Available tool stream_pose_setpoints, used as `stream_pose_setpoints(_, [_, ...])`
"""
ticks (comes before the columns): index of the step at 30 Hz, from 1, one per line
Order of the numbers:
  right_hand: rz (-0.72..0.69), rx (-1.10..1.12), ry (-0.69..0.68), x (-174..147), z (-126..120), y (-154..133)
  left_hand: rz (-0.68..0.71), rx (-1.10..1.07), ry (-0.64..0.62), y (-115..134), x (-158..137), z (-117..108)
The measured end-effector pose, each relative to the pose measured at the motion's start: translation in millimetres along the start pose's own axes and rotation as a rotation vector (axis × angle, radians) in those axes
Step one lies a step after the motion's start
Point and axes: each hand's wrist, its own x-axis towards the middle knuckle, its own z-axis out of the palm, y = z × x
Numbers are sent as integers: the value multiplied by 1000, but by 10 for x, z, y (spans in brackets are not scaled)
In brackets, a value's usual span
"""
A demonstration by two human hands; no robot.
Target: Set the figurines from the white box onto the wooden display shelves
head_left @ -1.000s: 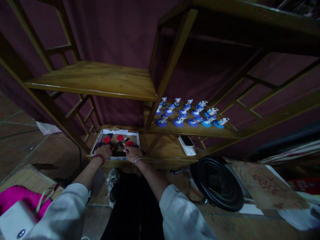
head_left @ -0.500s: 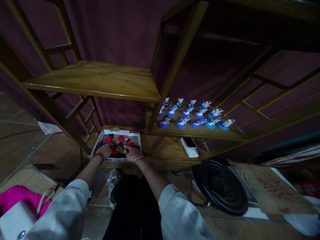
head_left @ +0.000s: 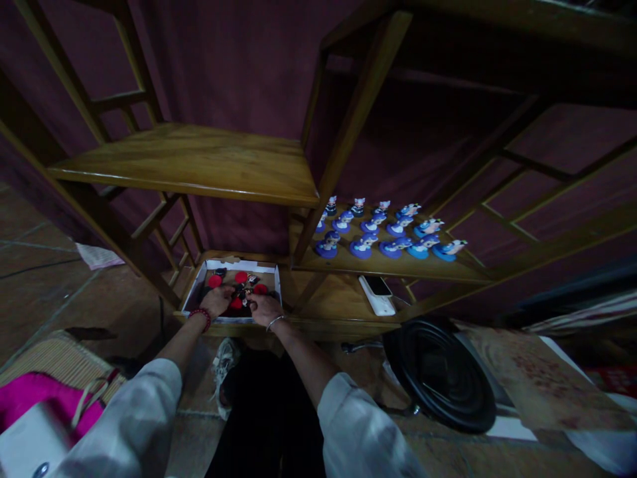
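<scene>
A shallow white cardboard box [head_left: 269,268] sits on the low left shelf, holding several small dark figurines with round red bases [head_left: 241,277]. Both of my hands reach into it. My left hand [head_left: 217,303], with a red bead bracelet at the wrist, has its fingers closed at the middle of the box beside a small dark figurine [head_left: 242,293]. My right hand [head_left: 265,309], wearing a silver bangle, pinches at the same figurine from the right. A red base [head_left: 235,303] shows between the hands. Exact fingertip contact is too small and dark to make out.
Right of the box, several purple- and blue-based figurines [head_left: 363,245] stand in rows on a wooden shelf [head_left: 328,264]. Below them lies a phone [head_left: 378,286] on a white object. A black round seat [head_left: 440,372] stands at right. An upper shelf board [head_left: 199,159] overhangs the box.
My left hand has moved right, toward the middle of the box and my right hand. The red base between them has shifted slightly right. My right hand has barely moved.
</scene>
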Motion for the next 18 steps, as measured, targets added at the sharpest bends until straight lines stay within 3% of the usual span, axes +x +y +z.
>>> stream_pose_setpoints(7, [-16, -40, 17, -43, -13, -33, 124, 229, -2, 12, 5, 32])
stream_pose_setpoints(18, [-1, -50, -33, -63, -53, -72, 191, 343, -38, 1, 30, 52])
